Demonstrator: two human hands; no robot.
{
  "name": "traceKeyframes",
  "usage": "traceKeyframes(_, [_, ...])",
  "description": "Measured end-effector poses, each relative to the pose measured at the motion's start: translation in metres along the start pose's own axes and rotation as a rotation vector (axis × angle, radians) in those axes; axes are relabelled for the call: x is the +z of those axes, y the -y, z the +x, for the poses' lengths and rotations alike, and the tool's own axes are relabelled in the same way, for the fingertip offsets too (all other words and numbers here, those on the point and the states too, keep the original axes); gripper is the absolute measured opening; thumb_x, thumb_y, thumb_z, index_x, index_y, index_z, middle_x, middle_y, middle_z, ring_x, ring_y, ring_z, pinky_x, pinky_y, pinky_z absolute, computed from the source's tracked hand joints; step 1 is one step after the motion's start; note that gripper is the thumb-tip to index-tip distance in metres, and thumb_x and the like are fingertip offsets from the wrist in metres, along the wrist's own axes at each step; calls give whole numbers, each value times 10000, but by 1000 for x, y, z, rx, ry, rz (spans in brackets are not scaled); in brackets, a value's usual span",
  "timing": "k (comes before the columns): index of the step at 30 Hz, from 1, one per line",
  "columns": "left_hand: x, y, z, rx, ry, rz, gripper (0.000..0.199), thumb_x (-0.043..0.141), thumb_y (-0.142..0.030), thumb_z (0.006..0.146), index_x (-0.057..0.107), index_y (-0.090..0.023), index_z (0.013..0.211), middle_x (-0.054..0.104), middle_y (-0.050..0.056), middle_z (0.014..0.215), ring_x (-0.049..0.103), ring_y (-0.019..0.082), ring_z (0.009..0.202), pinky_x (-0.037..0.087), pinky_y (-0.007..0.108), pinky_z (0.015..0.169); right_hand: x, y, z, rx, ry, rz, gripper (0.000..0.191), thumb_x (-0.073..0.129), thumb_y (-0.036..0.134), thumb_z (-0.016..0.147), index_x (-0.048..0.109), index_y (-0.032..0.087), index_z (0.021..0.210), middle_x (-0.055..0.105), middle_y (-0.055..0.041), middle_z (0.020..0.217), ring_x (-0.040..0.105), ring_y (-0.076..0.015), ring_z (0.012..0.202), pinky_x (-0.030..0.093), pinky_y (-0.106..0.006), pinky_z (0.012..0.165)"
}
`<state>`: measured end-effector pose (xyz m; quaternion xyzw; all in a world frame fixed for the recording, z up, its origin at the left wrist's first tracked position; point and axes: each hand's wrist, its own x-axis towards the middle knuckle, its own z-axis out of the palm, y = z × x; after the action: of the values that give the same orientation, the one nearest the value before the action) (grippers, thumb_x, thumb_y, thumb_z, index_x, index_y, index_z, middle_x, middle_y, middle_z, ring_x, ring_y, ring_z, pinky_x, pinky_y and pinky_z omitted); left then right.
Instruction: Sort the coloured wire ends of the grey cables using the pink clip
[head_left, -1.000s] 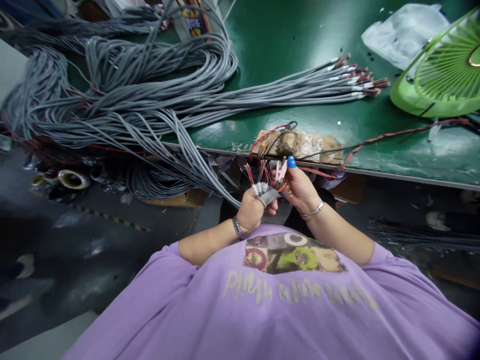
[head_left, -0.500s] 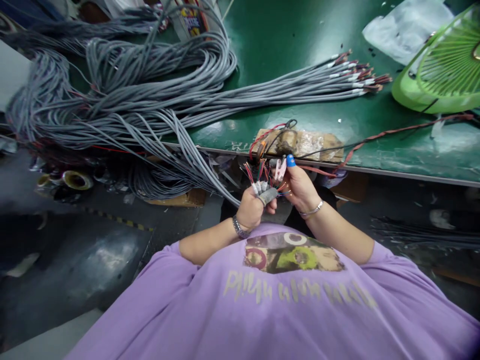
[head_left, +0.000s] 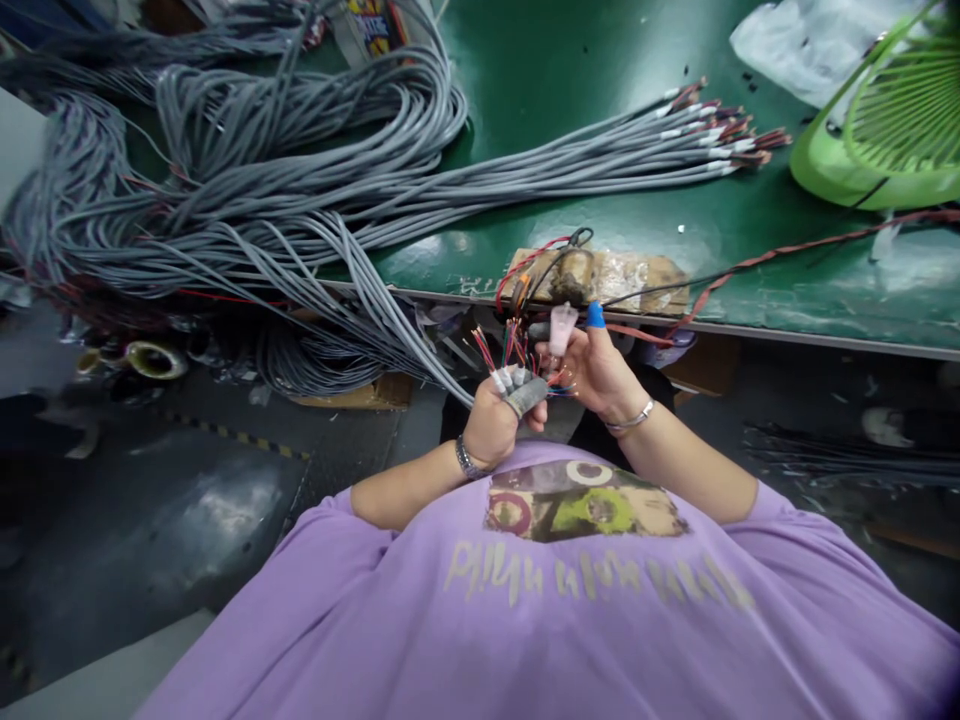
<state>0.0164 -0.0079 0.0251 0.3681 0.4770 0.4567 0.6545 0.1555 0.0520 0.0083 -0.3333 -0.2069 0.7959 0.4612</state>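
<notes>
My left hand (head_left: 491,425) is closed around several grey cables (head_left: 420,345) at their stripped ends. White wraps circle the cable ends, and thin coloured wires (head_left: 512,340) with bare copper tips fan out above the fist. A grey sleeve (head_left: 528,396) covers the left thumb. Just to the right, my right hand (head_left: 600,375) holds a small pale pink clip (head_left: 562,328) at its curled fingers. A blue cover (head_left: 595,315) is on the right thumb, which points up, apart from the clip. Fingers partly hide the clip's lower end.
A wooden block (head_left: 637,282) with a brown cylinder and wires sits at the edge of the green table (head_left: 540,60). Long bundles of grey cable (head_left: 315,190) cover the table's left side. A green fan (head_left: 877,140) and a plastic bag (head_left: 802,50) are at the right.
The right thumb has lifted away from the pink clip, which has turned in the fingers. My left hand has shifted slightly left with the cables.
</notes>
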Motion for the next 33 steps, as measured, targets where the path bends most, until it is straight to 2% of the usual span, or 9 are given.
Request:
traceKeyframes(3, [-1, -1, -2, -1, -28, 8, 412, 783, -504, 673, 532, -178, 681, 579, -48, 510, 491, 67, 392, 414, 190, 390, 1, 3, -3, 9, -6, -18, 554, 545, 750, 834, 645, 206, 850, 695, -27, 719, 565, -128, 540, 459, -257, 499])
traceKeyframes(8, [2, -4, 0, -6, -67, 6, 413, 782, -509, 663, 532, -182, 701, 579, -49, 521, 498, 66, 401, 408, 184, 388, 2, 5, -5, -48, -52, -61, 319, 649, 507, 867, 665, 193, 813, 704, -18, 717, 559, -112, 543, 458, -239, 514])
traceKeyframes(10, [4, -4, 2, -3, -76, 2, 412, 779, -511, 665, 534, -182, 709, 579, -50, 523, 498, 64, 404, 407, 181, 389, 2, 4, -4, -73, -50, -86, 359, 639, 544, 869, 664, 191, 809, 704, -22, 716, 556, -111, 537, 460, -243, 515])
traceKeyframes(13, [5, -4, 5, 2, -67, -2, 411, 781, -510, 666, 542, -181, 725, 579, -52, 525, 498, 63, 409, 409, 179, 392, 0, 0, -1, -119, -56, -96, 495, 597, 693, 843, 651, 201, 818, 710, -28, 732, 575, -120, 553, 467, -255, 521])
traceKeyframes(16, [6, -3, 7, 1, -64, 0, 417, 788, -510, 662, 540, -181, 727, 581, -53, 528, 500, 63, 410, 410, 178, 394, -1, -3, 5, -106, -38, -70, 568, 599, 767, 788, 654, 202, 818, 709, -26, 727, 595, -131, 568, 476, -268, 525])
traceKeyframes(23, [8, -1, 11, 1, -63, -4, 407, 781, -500, 671, 537, -177, 714, 587, -46, 520, 491, 66, 397, 402, 182, 389, -1, -4, 12, -131, -19, -18, 547, 691, 752, 716, 667, 209, 782, 681, 15, 643, 618, -124, 581, 515, -276, 581])
traceKeyframes(33, [5, 4, 12, 6, -91, 30, 389, 766, -501, 696, 550, -176, 710, 595, -42, 536, 502, 63, 404, 411, 180, 398, 8, -2, 10, -147, -124, 6, 513, 693, 718, 743, 653, 207, 722, 681, -1, 624, 576, -124, 556, 485, -254, 548])
